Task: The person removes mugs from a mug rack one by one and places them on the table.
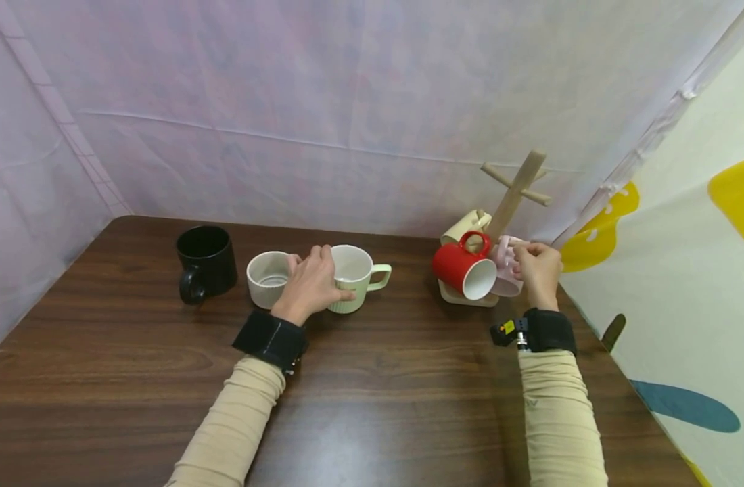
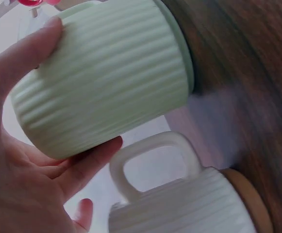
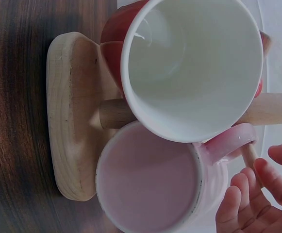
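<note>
My left hand [image 1: 313, 283] grips the ribbed pale green mug [image 1: 361, 279], thumb on one side and fingers on the other. In the left wrist view the green mug [image 2: 104, 80] has its base close to the table. A white ribbed mug [image 1: 267, 279] stands beside it, partly behind the hand. On the right, my right hand [image 1: 538, 267] has its fingers curled at the end of a peg on the wooden mug tree [image 1: 518, 186]. From that peg the pink mug [image 3: 150, 179] hangs by its handle. A red mug [image 1: 454, 266] hangs next to it, opening outward.
A black mug [image 1: 207, 260] stands at the far left of the brown table [image 1: 378, 399]. A cream mug [image 1: 465, 226] hangs at the back of the mug tree, whose upper pegs are bare. Pale curtain [image 1: 347, 115] closes off the back.
</note>
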Action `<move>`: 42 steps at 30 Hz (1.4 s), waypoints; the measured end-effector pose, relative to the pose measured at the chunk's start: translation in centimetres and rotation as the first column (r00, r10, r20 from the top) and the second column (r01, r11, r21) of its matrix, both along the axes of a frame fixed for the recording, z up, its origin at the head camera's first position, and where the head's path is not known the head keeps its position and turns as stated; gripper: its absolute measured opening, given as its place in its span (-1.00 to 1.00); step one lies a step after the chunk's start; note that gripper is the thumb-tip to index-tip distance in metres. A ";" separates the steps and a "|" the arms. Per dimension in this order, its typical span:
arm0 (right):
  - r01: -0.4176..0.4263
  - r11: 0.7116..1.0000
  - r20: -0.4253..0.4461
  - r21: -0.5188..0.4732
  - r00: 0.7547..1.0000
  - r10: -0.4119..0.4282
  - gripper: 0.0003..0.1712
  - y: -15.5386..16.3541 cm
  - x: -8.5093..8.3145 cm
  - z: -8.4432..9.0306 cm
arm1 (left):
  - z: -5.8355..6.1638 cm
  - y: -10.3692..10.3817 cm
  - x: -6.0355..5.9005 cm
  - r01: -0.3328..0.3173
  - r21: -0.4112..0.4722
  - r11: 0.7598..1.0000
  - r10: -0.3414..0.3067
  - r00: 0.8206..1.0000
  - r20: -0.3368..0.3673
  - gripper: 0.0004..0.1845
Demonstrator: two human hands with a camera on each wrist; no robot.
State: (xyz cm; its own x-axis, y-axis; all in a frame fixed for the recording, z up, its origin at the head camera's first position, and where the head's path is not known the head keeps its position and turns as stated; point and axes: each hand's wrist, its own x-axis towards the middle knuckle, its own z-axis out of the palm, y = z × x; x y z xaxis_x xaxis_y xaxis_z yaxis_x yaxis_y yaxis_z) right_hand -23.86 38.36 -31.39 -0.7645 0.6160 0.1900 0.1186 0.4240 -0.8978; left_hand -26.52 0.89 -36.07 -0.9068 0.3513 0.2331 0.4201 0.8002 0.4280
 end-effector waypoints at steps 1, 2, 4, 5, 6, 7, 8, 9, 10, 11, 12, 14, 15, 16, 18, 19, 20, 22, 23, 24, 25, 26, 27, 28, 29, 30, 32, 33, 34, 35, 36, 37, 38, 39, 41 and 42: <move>-0.001 1.000 -0.003 -0.002 1.000 0.001 -0.63 0.0 0.0 0.0 | 0.1 0.0 0.0 0.000 -0.005 1.000 0.000 1.000 0.006 -0.08; -0.003 1.000 -0.007 -0.003 1.000 0.003 -0.63 0.0 0.0 0.0 | 0.2 0.0 0.1 0.001 -0.009 1.000 -0.001 1.000 0.012 -0.08; -0.006 1.000 -0.007 -0.001 1.000 0.006 -0.63 0.1 -0.1 -0.1 | 0.3 0.1 0.1 0.002 -0.016 1.000 -0.001 1.000 0.019 -0.08; -0.008 1.000 -0.007 -0.001 1.000 0.008 -0.63 0.1 -0.1 -0.1 | 0.3 0.1 0.1 0.001 -0.021 1.000 0.000 1.000 0.022 -0.08; -0.010 1.000 -0.003 0.002 1.000 0.010 -0.63 0.1 -0.1 -0.1 | 0.4 0.1 0.1 0.000 -0.024 1.000 0.001 1.000 0.023 -0.07; -0.012 1.000 0.000 0.006 1.000 0.012 -0.63 0.1 -0.2 -0.1 | 0.4 0.1 0.1 -0.001 -0.026 1.000 0.002 1.000 0.023 -0.06; -0.015 1.000 0.006 0.010 1.000 0.015 -0.62 0.2 -0.2 -0.1 | 0.4 0.0 0.1 -0.002 -0.027 1.000 0.003 1.000 0.023 -0.05; -0.018 1.000 0.013 0.011 1.000 0.018 -0.62 0.2 -0.2 -0.1 | 0.4 0.0 0.1 -0.003 -0.029 1.000 0.004 1.000 0.022 -0.04; -0.022 1.000 0.016 0.009 1.000 0.022 -0.62 0.1 -0.3 -0.1 | 0.4 0.0 0.1 -0.005 -0.028 1.000 0.005 1.000 0.024 -0.04; -0.024 1.000 0.021 0.008 0.999 0.024 -0.61 0.1 -0.3 -0.1 | 0.4 0.1 0.1 -0.006 -0.029 1.000 0.007 1.000 0.026 -0.03; -0.028 1.000 0.026 0.007 0.999 0.027 -0.61 0.1 -0.4 -0.2 | 0.3 0.1 0.1 -0.007 -0.030 1.000 0.008 1.000 0.025 -0.03; -0.037 0.999 0.028 -0.005 0.999 0.037 -0.60 0.1 -0.5 -0.2 | 0.3 0.1 0.2 -0.009 -0.033 0.999 0.010 1.000 0.024 -0.04; -0.042 0.999 0.025 -0.010 0.999 0.042 -0.60 0.1 -0.5 -0.2 | 0.3 0.1 0.2 -0.010 -0.035 0.999 0.010 1.000 0.022 -0.04; -0.045 0.999 0.027 -0.008 0.999 0.045 -0.60 0.1 -0.5 -0.2 | 0.3 0.2 0.2 -0.011 -0.036 0.999 0.012 1.000 0.021 -0.04; -0.057 0.998 0.027 -0.011 0.998 0.057 -0.59 0.0 -0.5 -0.3 | 0.4 0.2 0.3 -0.012 -0.038 0.999 0.013 1.000 0.016 -0.05; -0.067 0.998 0.026 -0.014 0.997 0.067 -0.59 0.0 -0.5 -0.3 | 0.4 0.2 0.3 -0.013 -0.037 0.999 0.013 1.000 0.016 -0.05; -0.076 0.997 0.031 -0.011 0.997 0.076 -0.58 -0.1 -0.5 -0.3 | 0.5 0.2 0.3 -0.013 -0.036 0.999 0.013 1.000 0.015 -0.05; -0.093 0.996 0.046 -0.002 0.995 0.093 -0.58 -0.1 -0.5 -0.3 | 0.5 0.2 0.3 -0.012 -0.034 0.999 0.012 1.000 0.014 -0.05; -0.107 0.994 0.051 -0.001 0.993 0.107 -0.57 -0.2 -0.5 -0.3 | 0.6 0.2 0.3 -0.011 -0.032 0.999 0.012 1.000 0.014 -0.05; -0.123 0.992 0.057 0.002 0.991 0.122 -0.56 -0.2 -0.5 -0.2 | 0.6 0.2 0.3 -0.011 -0.031 0.999 0.012 1.000 0.014 -0.05; -0.135 0.991 0.065 0.005 0.989 0.134 -0.55 -0.2 -0.6 -0.2 | 0.6 0.3 0.2 -0.012 -0.030 0.999 0.012 1.000 0.014 -0.05; -0.143 0.990 0.074 0.013 0.987 0.141 -0.54 -0.3 -0.6 -0.2 | 0.6 0.3 0.2 -0.012 -0.029 1.000 0.012 1.000 0.014 -0.05; -0.151 0.988 0.077 0.012 0.986 0.150 -0.54 -0.4 -0.7 -0.2 | 0.5 0.3 0.2 -0.012 -0.026 1.000 0.013 1.000 0.014 -0.05; -0.162 0.987 0.080 0.009 0.984 0.161 -0.53 -0.4 -0.7 -0.2 | 0.5 0.3 0.3 -0.013 -0.023 1.000 0.013 1.000 0.017 -0.05; -0.168 0.986 0.081 -0.001 0.983 0.168 -0.53 -0.5 -0.8 -0.2 | 0.5 0.3 0.2 -0.014 -0.021 1.000 0.014 1.000 0.019 -0.04; -0.169 0.986 0.084 -0.012 0.982 0.169 -0.53 -0.5 -0.9 -0.2 | 0.5 0.3 0.2 -0.014 -0.019 1.000 0.014 1.000 0.021 -0.03; -0.163 0.986 0.089 -0.041 0.982 0.166 -0.55 -0.6 -1.0 -0.1 | 0.4 0.3 0.2 -0.012 -0.016 1.000 0.012 1.000 0.023 -0.03; -0.161 0.985 0.089 -0.060 0.982 0.165 -0.56 -0.6 -1.0 -0.2 | 0.4 0.3 0.2 -0.011 -0.014 1.000 0.011 1.000 0.024 -0.03; -0.157 0.985 0.091 -0.077 0.982 0.164 -0.56 -0.6 -1.0 -0.1 | 0.3 0.3 0.2 -0.011 -0.013 1.000 0.011 1.000 0.024 -0.03; -0.153 0.984 0.094 -0.089 0.982 0.161 -0.57 -0.7 -1.1 -0.1 | 0.3 0.4 0.2 -0.011 -0.013 1.000 0.011 1.000 0.021 -0.02; -0.151 0.984 0.096 -0.099 0.982 0.161 -0.58 -0.6 -1.1 -0.2 | 0.2 0.4 0.2 -0.011 -0.011 1.000 0.011 1.000 0.019 -0.02; -0.151 0.983 0.096 -0.107 0.982 0.161 -0.59 -0.6 -1.1 -0.2 | 0.2 0.4 0.2 -0.012 -0.011 1.000 0.012 1.000 0.017 -0.01; -0.149 0.982 0.095 -0.113 0.983 0.160 -0.59 -0.6 -1.2 -0.2 | 0.2 0.4 0.2 -0.013 -0.009 1.000 0.013 1.000 0.017 0.00; -0.149 0.981 0.093 -0.121 0.983 0.160 -0.60 -0.6 -1.2 -0.2 | 0.2 0.4 0.2 -0.014 -0.007 1.000 0.014 1.000 0.017 0.01; -0.145 0.981 0.089 -0.129 0.984 0.157 -0.62 -0.6 -1.3 -0.3 | 0.1 0.4 0.2 -0.015 -0.005 1.000 0.015 1.000 0.015 0.02; -0.145 0.981 0.085 -0.132 0.984 0.157 -0.63 -0.7 -1.3 -0.3 | 0.1 0.4 0.1 -0.016 -0.005 1.000 0.016 1.000 0.015 0.02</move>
